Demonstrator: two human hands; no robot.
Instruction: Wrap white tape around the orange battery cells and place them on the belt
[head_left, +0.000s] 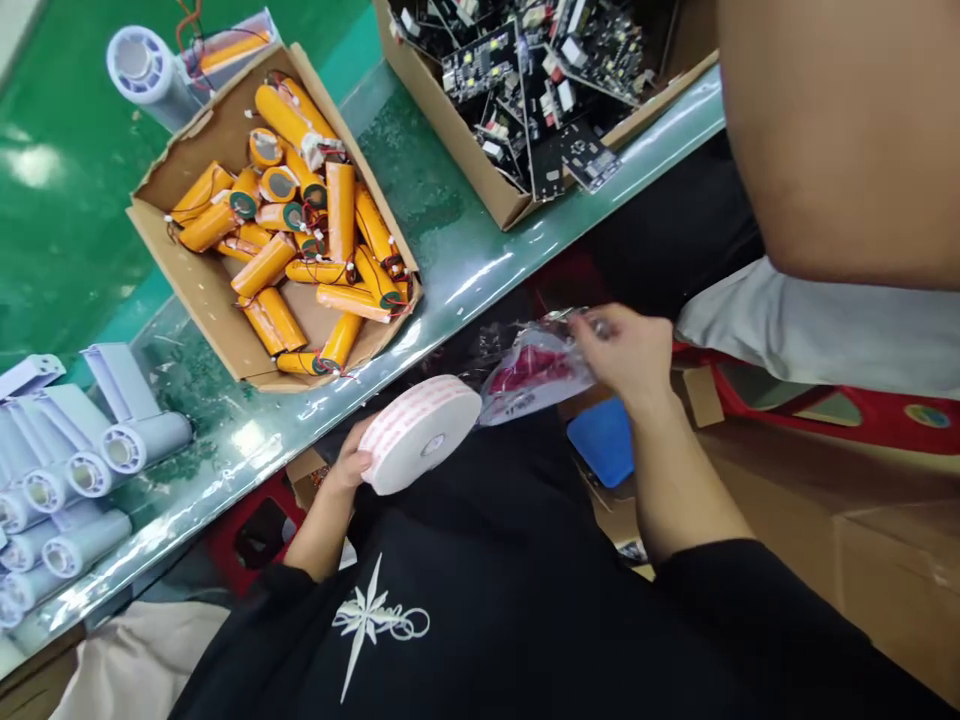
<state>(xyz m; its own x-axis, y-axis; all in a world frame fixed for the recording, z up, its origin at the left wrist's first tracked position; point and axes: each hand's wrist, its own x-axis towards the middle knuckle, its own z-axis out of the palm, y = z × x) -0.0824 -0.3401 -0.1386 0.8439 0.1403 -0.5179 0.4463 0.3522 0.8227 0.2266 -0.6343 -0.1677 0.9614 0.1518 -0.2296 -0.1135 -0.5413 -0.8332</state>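
Left hand grips a white roll by its left edge, so it might slip; right hand pinches a clear bag.

Left grip: holds white roll | right grip: pinches clear bag | bench: orange cylinders in carton

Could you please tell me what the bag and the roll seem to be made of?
The bag: probably thin, clear plastic, glossy, since it creases and glints. The roll: perhaps paper-backed tape, matte, judging by its pale, printed rim.
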